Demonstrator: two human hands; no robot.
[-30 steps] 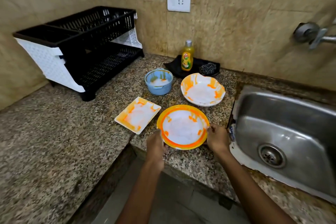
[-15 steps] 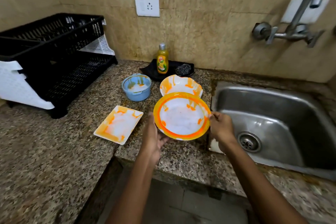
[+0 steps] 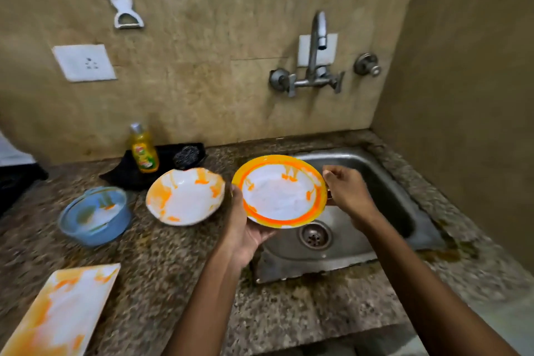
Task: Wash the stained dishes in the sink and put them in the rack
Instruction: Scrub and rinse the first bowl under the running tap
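1. Four stained dishes show, running left to right: a rectangular plate (image 3: 62,311) at 8 o'clock on the counter (image 3: 179,277), a blue bowl (image 3: 94,215) at 9 o'clock, a white wavy bowl (image 3: 185,196) near the middle, and the orange-rimmed plate (image 3: 279,191) held up at about 1 o'clock.
2. At 11 o'clock stands a soap bottle (image 3: 143,149) with a dark scrubber (image 3: 187,155) just beside it on a black tray.
3. Left hand (image 3: 245,228) cups the orange-rimmed plate from beneath, fingers curled round its lower-left edge.
4. Right hand (image 3: 345,191) pinches the same plate at its right rim.
5. That plate hangs tilted over the sink (image 3: 384,191), above the drain, and is not yet wet.
6. Step in hand, I judge: carrying the first dish to the basin. The tap (image 3: 313,58) at 12 o'clock looks dry.
7. Next move probably calls for freeing one hand to open the tap or fetch the scrubber, the other keeping the plate.
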